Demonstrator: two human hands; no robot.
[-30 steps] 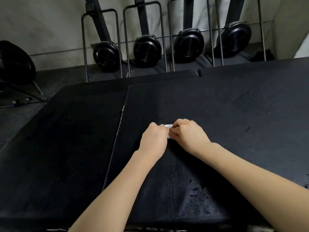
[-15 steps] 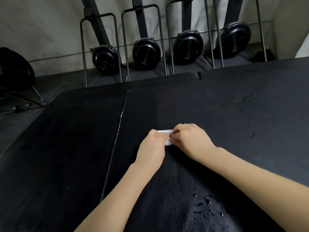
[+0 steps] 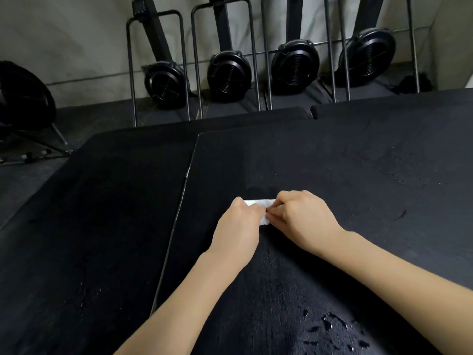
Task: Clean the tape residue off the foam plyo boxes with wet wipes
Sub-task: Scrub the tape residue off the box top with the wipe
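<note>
A small white wet wipe (image 3: 261, 203) lies folded on the top of the black foam plyo box (image 3: 332, 175) in front of me. My left hand (image 3: 239, 226) and my right hand (image 3: 302, 219) both pinch the wipe, knuckles close together, pressing it onto the box top. Most of the wipe is hidden under my fingers. A wet sheen and water drops (image 3: 330, 326) show on the box top near me. A second black plyo box (image 3: 89, 226) butts against it on the left, with a thin seam between them.
Further black boxes (image 3: 396, 106) stand behind. Several black rowing machines (image 3: 227, 75) lean upright against the pale wall at the back. A dark round machine (image 3: 23, 98) stands on the floor at far left.
Both hands with the wipe have slid a little toward me on the box top; more of the white wipe shows between them.
</note>
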